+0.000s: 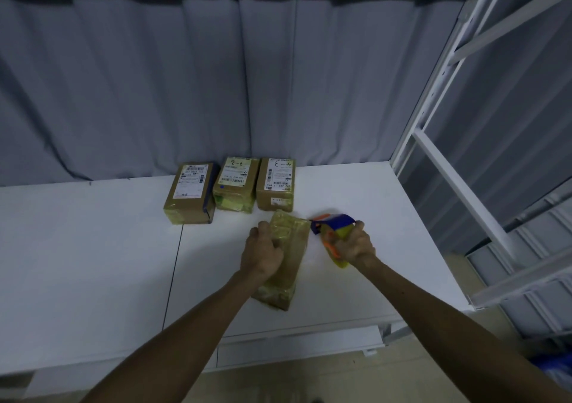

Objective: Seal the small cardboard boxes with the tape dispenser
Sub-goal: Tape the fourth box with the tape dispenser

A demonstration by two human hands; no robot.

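Left hand (263, 252) curls over the box (283, 266) at lower centre of the frame — stiff, light, tape-slick, best gripped by its edges; right hand (354, 244) grips the tape dispenser (332, 227) just beside it.

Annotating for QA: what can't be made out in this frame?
Head view only.
- Near box: top partly hidden by left hand; seam state unclear.
- Tape dispenser: handle hidden inside right hand; any tape reaching the box too blurred to tell.
- Back boxes: label print too small.
- Blue object, bottom right: cut off by frame edge.
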